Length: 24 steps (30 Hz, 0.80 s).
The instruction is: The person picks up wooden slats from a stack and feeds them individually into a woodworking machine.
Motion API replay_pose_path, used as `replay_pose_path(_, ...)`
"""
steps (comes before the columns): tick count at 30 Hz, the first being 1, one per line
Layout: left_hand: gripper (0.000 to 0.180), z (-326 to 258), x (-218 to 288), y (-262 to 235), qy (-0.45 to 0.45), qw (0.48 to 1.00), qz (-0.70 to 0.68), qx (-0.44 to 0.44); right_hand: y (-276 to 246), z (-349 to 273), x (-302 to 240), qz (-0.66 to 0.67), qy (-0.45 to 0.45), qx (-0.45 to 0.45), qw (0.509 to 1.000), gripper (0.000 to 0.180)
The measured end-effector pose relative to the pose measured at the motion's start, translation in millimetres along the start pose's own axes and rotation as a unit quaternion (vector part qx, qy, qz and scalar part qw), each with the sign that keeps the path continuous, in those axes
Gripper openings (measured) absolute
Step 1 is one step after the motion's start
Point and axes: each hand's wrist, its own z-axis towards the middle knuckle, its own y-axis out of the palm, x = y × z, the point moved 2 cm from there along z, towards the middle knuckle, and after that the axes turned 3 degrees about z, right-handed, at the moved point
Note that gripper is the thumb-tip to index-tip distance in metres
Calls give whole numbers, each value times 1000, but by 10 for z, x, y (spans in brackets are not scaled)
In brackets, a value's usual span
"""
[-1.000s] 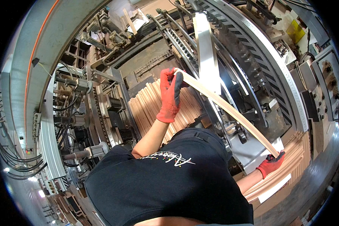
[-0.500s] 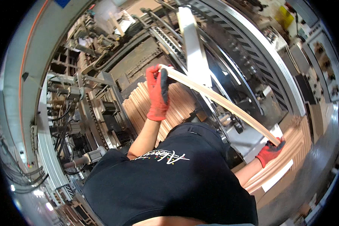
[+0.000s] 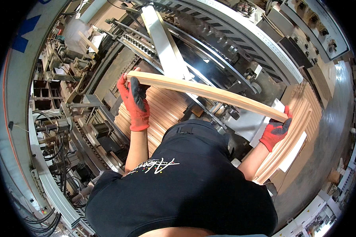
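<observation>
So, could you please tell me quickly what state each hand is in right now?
Left hand: closed, holding one end of a wooden strip.
Right hand: closed, holding the strip's other end.

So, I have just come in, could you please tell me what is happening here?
A person in a black shirt is holding up one wood strip with both gloved hands. The left hand grips one end and the right hand the other, so the strip spans the space in front of the body. Similar strips lie in one pile near the left hand and in another pile by the right hand. Metal rails are beyond the strip.
</observation>
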Motion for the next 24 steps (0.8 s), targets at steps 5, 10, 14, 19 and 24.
replay_pose_path(5, 33, 28, 27, 34, -15, 999, -40, 14, 61, -27, -80, 64, -14, -13, 998, 45)
replay_pose_path(10, 35, 23, 35, -4, -25, 998, -53, 7, -123, 68, -42, -23, 21, 4, 1000, 41)
replay_pose_path(14, 44, 2, 42, -3, -17, 999, -35, -6, -190, 85, -35, -45, 58, 11, 997, 35)
replay_pose_path(19, 43, 27, 42, -78, -62, 998, -12, 0, 27, -18, -71, -81, 61, 38, 994, 26)
replay_pose_path(24, 26, -12, 70, 12, -14, 998, 31, 46, 23, -12, -103, -221, 2, 13, 975, 31)
